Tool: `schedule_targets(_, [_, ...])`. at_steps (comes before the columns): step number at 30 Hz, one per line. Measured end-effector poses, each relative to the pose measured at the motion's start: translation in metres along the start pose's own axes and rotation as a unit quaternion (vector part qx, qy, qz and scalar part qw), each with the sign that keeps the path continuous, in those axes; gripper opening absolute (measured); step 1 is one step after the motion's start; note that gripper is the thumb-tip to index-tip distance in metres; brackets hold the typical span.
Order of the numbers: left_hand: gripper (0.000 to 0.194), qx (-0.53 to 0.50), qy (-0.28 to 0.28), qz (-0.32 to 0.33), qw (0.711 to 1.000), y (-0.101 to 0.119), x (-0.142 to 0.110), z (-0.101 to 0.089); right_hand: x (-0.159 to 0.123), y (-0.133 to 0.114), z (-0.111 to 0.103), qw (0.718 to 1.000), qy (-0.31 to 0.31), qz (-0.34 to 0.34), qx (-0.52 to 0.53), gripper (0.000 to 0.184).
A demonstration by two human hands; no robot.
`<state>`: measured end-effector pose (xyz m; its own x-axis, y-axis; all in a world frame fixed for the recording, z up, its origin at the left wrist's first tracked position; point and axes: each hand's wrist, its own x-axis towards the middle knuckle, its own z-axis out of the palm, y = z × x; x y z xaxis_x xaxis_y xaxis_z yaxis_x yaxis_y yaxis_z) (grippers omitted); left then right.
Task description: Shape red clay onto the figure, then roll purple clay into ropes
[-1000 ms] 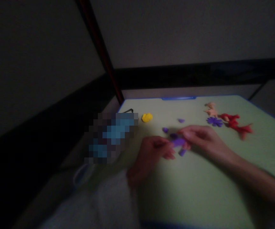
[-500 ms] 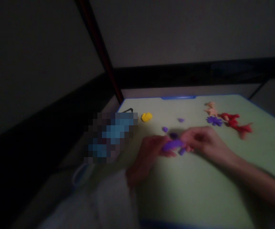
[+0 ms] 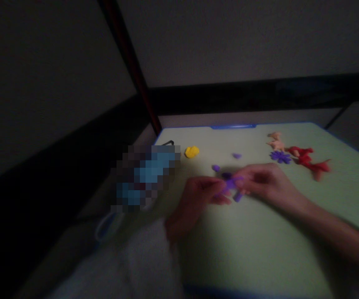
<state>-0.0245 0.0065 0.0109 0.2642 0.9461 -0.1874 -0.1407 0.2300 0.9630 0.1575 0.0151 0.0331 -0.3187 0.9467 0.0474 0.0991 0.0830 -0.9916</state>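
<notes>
Between my two hands is a piece of purple modelling clay (image 3: 230, 184), partly covered by fingers. My left hand (image 3: 200, 193) pinches its left end between thumb and fingers. With thumb and fingertips, my right hand (image 3: 260, 178) grips the other end. Just below the right fingers lies a short purple clay roll (image 3: 238, 196) on the pale table. A dark purple lump (image 3: 227, 175) sits right behind the held piece. Farther back are a small purple ball (image 3: 216, 168) and a small purple cone-like bit (image 3: 237, 155).
A yellow clay lump (image 3: 192, 152) lies at the back left of the pale green table (image 3: 260, 245). At the back right are peach clay figures (image 3: 276, 142), a purple flower-like shape (image 3: 281, 157) and red clay shapes (image 3: 310, 162). A blurred-out blue item (image 3: 150, 172) lies left.
The purple clay looked longer and smoothly arched half a second ago; now more fingers cover it. Both hands have shifted only slightly. The other clay pieces stay put.
</notes>
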Motion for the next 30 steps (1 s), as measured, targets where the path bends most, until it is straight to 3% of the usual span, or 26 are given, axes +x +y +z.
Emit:
schedule_targets(4, [0.039, 0.004, -0.047, -0.022, 0.999, -0.0018, -0.0008, -0.0006, -0.0003, 0.002, 0.0008, 1.0, -0.008, -0.004, -0.008, 0.012])
schedule_targets(8, [0.04, 0.029, -0.091, -0.019, 0.995, -0.0035, -0.0016, -0.002, -0.0006, 0.002, 0.0013, 1.0, -0.015, -0.008, -0.025, 0.016])
schedule_targets(26, [0.033, 0.092, -0.101, -0.013, 0.991, -0.0018, -0.0015, -0.0037, 0.0002, -0.0003, 0.0036, 0.999, -0.025, 0.012, -0.023, 0.026])
schedule_targets(30, [0.031, 0.106, -0.112, -0.014, 0.988, -0.0051, -0.0002, -0.0023, 0.0005, 0.0001, 0.0078, 0.996, -0.063, 0.041, -0.037, 0.043])
